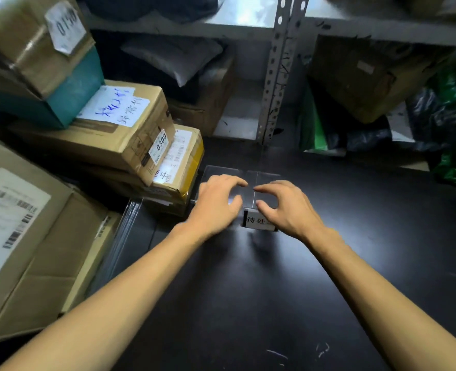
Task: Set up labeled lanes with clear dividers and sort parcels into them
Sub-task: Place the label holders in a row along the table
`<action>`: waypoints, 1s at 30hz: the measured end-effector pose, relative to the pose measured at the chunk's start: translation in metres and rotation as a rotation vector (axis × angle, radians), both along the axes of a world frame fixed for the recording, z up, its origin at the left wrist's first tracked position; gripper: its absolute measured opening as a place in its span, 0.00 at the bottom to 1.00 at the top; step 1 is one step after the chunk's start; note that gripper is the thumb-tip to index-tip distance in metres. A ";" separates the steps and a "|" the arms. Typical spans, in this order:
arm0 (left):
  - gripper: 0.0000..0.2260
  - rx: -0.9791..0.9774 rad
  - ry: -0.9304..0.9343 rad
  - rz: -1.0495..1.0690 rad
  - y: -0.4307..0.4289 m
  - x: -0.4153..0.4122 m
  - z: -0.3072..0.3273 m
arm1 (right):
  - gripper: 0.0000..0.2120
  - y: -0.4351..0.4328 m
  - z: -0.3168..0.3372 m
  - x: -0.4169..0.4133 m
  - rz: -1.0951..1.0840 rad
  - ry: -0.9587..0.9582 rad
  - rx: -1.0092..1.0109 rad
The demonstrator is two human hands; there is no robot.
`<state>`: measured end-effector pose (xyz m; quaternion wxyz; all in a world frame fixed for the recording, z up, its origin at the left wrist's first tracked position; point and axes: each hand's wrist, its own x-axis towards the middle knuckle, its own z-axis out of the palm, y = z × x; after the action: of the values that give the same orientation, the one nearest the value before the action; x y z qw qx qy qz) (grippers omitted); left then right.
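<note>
Left hand (216,207): centre frame, thumb and fingers curled and spread apart, cupping the left side of the clear divider (251,176). Real grip or just hovering? Can't tell through that plastic.
Right hand (285,210): mirrors it just to the right, thumb and fingers curled with a gap between them. Contact is equally unclear.
Clear divider: upright on the dark table (275,290), centre frame, just beyond the label (256,223) and nearly invisible.
Label: white card with black characters at the divider's near foot, its right end hidden under the right hand.
Risk, tipping: it looks to be a thin panel standing on edge. Uneven pressure from the two hands could topple it or skew the lane.
Risk, label: the right hand sits over the card, so a careless lift might drag it off line.
Risk, parcels (130,129): the stack at left is crooked and its lowest box sits just beside the divider. One bump there could shove the panel.
Risk, spare clear sheet (122,236): lower left, against the big box and easy to overlook. A sliding parcel could catch it.
</note>
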<state>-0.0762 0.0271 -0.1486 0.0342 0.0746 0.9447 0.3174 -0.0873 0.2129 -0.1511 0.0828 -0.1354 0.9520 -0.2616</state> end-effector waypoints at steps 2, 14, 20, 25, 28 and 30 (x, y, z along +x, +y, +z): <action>0.15 0.126 -0.004 0.106 -0.001 0.023 0.005 | 0.17 -0.014 0.015 -0.004 0.046 0.016 -0.008; 0.11 0.371 -0.124 0.520 -0.060 0.059 -0.037 | 0.16 -0.100 -0.014 -0.009 0.193 -0.131 0.199; 0.13 0.385 -0.134 0.546 -0.070 0.058 -0.044 | 0.12 -0.097 -0.022 -0.004 0.219 -0.011 0.190; 0.15 0.384 -0.108 0.499 -0.069 0.059 -0.032 | 0.12 -0.094 0.001 -0.001 0.195 0.066 0.122; 0.18 0.452 -0.106 0.464 -0.062 0.062 -0.021 | 0.11 -0.086 0.023 0.000 0.179 0.100 0.066; 0.22 0.484 -0.105 0.440 -0.052 0.063 -0.011 | 0.10 -0.078 0.040 0.001 0.167 0.120 0.039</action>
<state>-0.0132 -0.0251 -0.1598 -0.0052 -0.1416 0.8323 0.5360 -0.0866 0.1350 -0.1106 0.0499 -0.2283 0.9456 -0.2264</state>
